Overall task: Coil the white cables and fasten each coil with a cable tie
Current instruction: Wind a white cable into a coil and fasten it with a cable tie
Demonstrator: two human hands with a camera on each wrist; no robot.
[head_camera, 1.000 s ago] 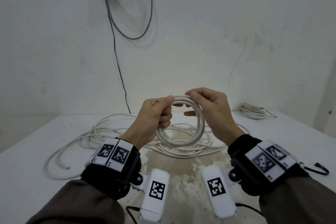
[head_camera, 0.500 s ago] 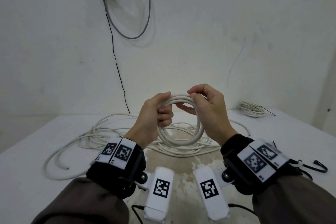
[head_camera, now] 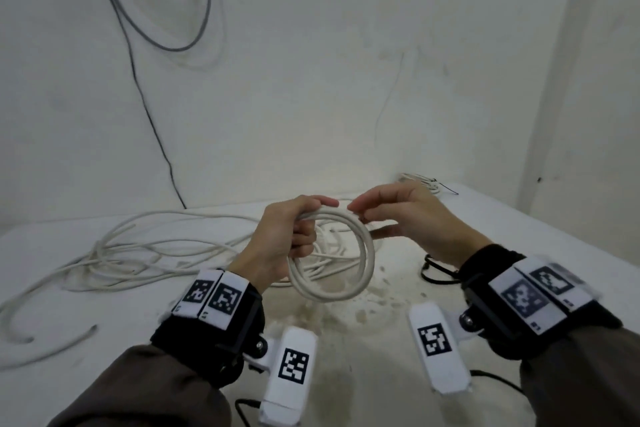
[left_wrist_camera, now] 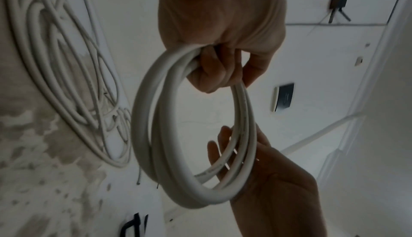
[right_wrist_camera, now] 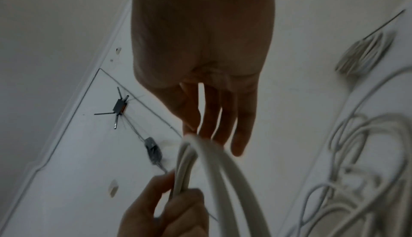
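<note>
My left hand (head_camera: 304,225) grips a small coil of white cable (head_camera: 369,255) at its upper left and holds it upright above the table (head_camera: 104,340). In the left wrist view the fingers (left_wrist_camera: 214,68) curl round several loops of the coil (left_wrist_camera: 142,135). My right hand (head_camera: 388,211) is beside the coil's upper right. Its fingers (right_wrist_camera: 214,117) are nearly straight, and their tips touch the loops (right_wrist_camera: 223,179) without gripping. More white cable (head_camera: 145,253) lies loose and tangled on the table behind and to the left.
A small tied coil (head_camera: 420,182) lies at the back right corner of the table. Black cable ties (head_camera: 433,270) lie on the table under my right wrist. A grey cable (head_camera: 173,28) hangs on the wall at the upper left. The table's middle is stained.
My right hand has let go of its pinch on the coil's top, and its fingers have straightened and shifted right. My left hand keeps its grip on the coil.
</note>
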